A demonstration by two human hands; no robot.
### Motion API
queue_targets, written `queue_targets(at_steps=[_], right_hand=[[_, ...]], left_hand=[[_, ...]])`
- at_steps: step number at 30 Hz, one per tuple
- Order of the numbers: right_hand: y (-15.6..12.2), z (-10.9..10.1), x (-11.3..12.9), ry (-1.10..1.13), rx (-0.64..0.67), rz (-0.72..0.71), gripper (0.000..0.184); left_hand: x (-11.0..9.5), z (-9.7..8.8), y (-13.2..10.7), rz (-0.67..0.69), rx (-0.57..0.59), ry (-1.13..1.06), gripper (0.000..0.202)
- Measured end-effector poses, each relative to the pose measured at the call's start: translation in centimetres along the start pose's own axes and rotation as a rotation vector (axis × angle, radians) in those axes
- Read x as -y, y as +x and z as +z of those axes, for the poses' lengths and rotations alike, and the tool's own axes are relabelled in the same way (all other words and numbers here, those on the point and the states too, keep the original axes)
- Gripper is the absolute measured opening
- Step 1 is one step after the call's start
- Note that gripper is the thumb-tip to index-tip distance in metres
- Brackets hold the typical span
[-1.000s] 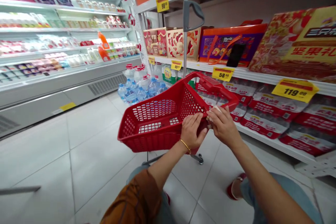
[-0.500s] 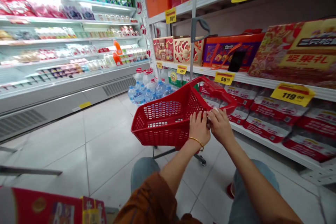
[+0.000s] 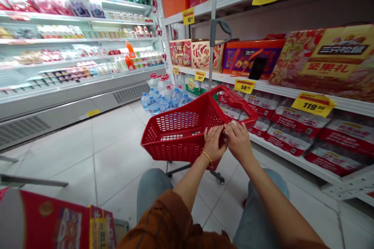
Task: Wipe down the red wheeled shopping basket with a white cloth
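Note:
My left hand (image 3: 214, 140), a gold bangle at its wrist, is closed, fingers bent and pressed together. Close against it, my right hand (image 3: 237, 140) is curled too, its fingertips meeting the left ones. A small pale bit shows by the right fingertips; whatever lies between the hands is hidden. Both are in front of a red shopping basket cart (image 3: 172, 148) with perforated sides, near its handle end. I cannot tell whether they touch its rim. The red handle (image 3: 244, 107) rises just beyond my right hand.
Shelves (image 3: 292, 89) on the right hold gift boxes (image 3: 324, 56) above packs of bottles (image 3: 288, 138). A dark phone (image 3: 257, 68) stands before a purple box. Water jugs (image 3: 165, 99) sit behind the cart. A refrigerated case (image 3: 102, 99) lines the left; a red carton (image 3: 55, 218) is at lower left.
The view has shifted slightly, so the cart and both hands appear a little further left. The hands stay together, with their fingers slightly rearranged.

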State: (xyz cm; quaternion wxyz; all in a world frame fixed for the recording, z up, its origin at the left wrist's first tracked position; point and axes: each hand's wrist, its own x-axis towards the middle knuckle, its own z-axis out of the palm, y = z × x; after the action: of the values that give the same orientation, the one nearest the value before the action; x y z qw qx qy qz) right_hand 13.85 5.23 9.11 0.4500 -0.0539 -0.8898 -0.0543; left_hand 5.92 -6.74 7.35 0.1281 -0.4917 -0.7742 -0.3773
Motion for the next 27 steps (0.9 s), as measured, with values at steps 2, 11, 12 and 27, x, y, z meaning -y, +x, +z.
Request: queue_targets(at_steps=[2,11,12,27], right_hand=[[-0.1,-0.4,0.5,0.004,-0.012,0.018,0.038],[-0.4,-1.9,3.1,-0.034,0.023,0.068,0.034],[-0.4,-2.1,3.4,-0.053,0.022,0.061,0.033],[0.3,-2.5,2.8,-0.105,0.017,-0.178,0.027]], left_hand=[[-0.1,-0.2,-0.3,0.008,-0.014,-0.019,0.062],[0.1,-1.4,-1.4,0.021,-0.050,-0.106,0.059],[0.2,-1.4,-1.6,0.019,-0.056,-0.112,0.058],[0.5,-1.5,-2.2,0.025,-0.184,-0.051,0.046]])
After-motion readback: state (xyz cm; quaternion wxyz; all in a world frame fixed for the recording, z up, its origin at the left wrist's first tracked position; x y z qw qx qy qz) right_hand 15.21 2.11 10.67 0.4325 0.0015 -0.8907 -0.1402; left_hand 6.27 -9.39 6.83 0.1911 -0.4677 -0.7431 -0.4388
